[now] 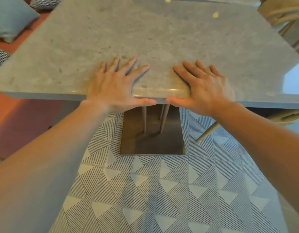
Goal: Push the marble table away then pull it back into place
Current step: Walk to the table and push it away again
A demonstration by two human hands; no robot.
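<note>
left hand (pixel 111 86) | right hand (pixel 205 88) | both flat on marble table (pixel 145 36) near edge

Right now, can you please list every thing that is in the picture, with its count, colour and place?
table: one, grey marble top, centre, fills the upper half
base: one, dark metal plate, on the floor under the table, with thin legs rising from it
floor: one, white tiles with black striped triangles, lower half
bench: one, red-orange, left side
cushions: at least three, one pale blue at top left, two black-and-white patterned at top left and at left edge
chair: one, pale wood, top right, only partly in view
left hand: one, flat on the near edge of the table, thumb against the edge
right hand: one, flat on the near edge, thumb against the edge
</note>
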